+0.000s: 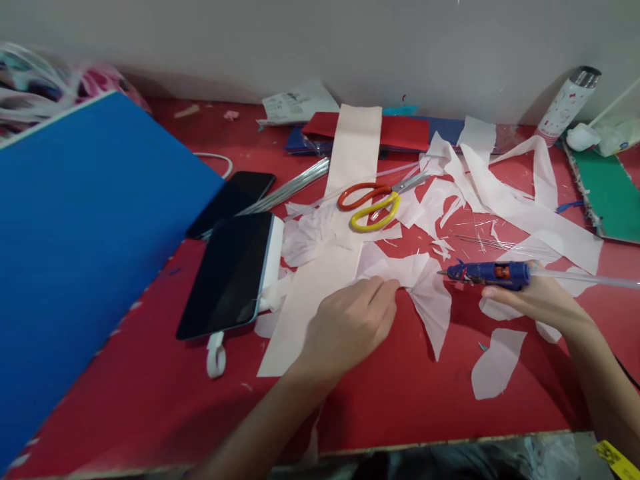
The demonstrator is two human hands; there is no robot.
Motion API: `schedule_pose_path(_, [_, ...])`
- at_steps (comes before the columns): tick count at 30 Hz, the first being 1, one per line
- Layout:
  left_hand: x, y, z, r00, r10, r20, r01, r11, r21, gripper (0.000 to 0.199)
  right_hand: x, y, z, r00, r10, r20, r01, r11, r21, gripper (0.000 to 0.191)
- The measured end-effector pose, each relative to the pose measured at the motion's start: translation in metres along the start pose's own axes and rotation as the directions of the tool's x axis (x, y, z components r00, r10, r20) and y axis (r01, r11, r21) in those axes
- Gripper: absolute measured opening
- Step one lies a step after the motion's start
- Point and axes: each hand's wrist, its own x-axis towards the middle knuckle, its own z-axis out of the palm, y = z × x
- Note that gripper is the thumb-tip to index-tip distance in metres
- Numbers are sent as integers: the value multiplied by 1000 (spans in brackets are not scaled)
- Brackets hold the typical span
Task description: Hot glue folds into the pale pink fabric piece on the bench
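Note:
My left hand (353, 320) is closed, its fingertips pinching a folded, fanned piece of white fabric or paper (431, 297) on the red table. My right hand (533, 297) is wrapped around a blue glue gun (490, 273), whose tip points left at the edge of the fanned piece. A clear glue stick (585, 277) sticks out of the gun's back end. Above my left hand, scissors (375, 207) with one red and one yellow handle lie on a long cream strip (355, 150). One cut white piece (499, 363) lies below the glue gun.
A tablet (230, 273) and a phone (235, 193) lie left of the strip, beside a large blue board (95, 247). White scraps (525, 200), thin wires (290, 187) and a green board (613, 193) are on the red table (400, 407). A bottle (567, 107) stands at the back right.

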Motion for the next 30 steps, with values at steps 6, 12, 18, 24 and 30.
schedule_pose_path(6, [-2,-3,2,998,-43,-39,41,998,-46,17,0,3,-4,999,-20,-48,22,999,32,40])
schedule_pose_path(12, [3,-10,-1,929,-365,-59,363,931,-45,27,0,-6,7,1000,-12,25,10,997,75,42])
schedule_pose_path(18, [4,-13,4,890,-447,93,455,887,-81,27,4,-12,17,982,-154,110,134,977,168,39])
schedule_pose_path(24, [4,-11,6,911,-403,90,412,904,-119,21,6,-12,21,981,-172,94,160,979,125,41])
schedule_pose_path(30, [5,-12,7,907,-409,105,421,895,-146,19,7,-9,25,984,-163,71,157,984,83,39])
